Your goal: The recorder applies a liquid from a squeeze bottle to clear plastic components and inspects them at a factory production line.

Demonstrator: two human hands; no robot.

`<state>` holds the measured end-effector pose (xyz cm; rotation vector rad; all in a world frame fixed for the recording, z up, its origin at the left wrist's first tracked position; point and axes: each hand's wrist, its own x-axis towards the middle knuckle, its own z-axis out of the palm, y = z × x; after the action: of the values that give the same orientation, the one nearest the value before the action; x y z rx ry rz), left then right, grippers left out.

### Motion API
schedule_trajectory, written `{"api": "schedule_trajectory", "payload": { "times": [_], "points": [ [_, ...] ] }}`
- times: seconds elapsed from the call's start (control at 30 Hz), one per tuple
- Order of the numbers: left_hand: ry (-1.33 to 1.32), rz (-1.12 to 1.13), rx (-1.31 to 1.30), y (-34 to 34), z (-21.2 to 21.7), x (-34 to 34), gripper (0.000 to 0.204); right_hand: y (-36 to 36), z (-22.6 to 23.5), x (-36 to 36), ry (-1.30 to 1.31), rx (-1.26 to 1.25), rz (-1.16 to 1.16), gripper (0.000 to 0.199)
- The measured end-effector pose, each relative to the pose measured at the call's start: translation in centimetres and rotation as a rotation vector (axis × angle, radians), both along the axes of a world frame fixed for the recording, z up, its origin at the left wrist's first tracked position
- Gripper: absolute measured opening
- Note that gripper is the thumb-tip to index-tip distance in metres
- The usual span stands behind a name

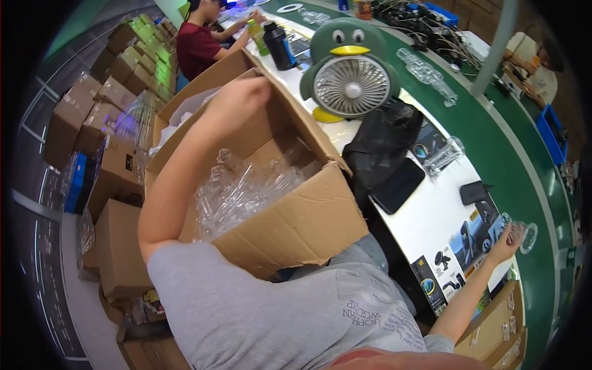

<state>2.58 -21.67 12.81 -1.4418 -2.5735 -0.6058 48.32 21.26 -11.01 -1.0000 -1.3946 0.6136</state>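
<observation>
Clear plastic holder (pixel 525 236) pinched in right hand (pixel 510 239) near green desk (pixel 530 185) edge, could slip off; left hand (pixel 243 98) loosely curled, empty, over brown cardboard box (pixel 296 222).

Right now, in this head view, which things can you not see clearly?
- Left hand: fingers hidden behind the cardboard box flap; grip unclear.
- Clear plastic pieces in the box: glare and overlap blur them, so no count is possible.
- Right hand: holds a clear plastic piece, shape too small and bent by the fisheye rim.
- Flat boxes at the lower right: cut off by the edge.
</observation>
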Motion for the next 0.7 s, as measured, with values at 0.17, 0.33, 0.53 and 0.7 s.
{"api": "schedule_trajectory", "payload": {
  "times": [0.17, 0.33, 0.53, 0.7],
  "points": [
    [-0.174, 0.524, -0.218, -25.0, -16.8, -13.9, 0.022, 1.1, -1.0, -0.1, -0.053, 0.046, 0.021, 0.034],
    [-0.839, 0.816, -0.285, -26.1, -26.5, -11.4, 0.032, 0.5, -1.0, 0.1, -0.195, 0.045, -0.045, 0.033],
    [-1.324, 0.597, 0.354, -18.3, -19.6, -9.5, 0.028, 0.8, -1.5, 0.3, -0.202, 0.086, -0.038, 0.033],
    [-0.415, 0.931, -0.283, -25.7, -27.3, -15.5, 0.025, 0.8, -0.6, 1.9, -0.257, 0.098, -0.077, 0.034]
  ]
}}
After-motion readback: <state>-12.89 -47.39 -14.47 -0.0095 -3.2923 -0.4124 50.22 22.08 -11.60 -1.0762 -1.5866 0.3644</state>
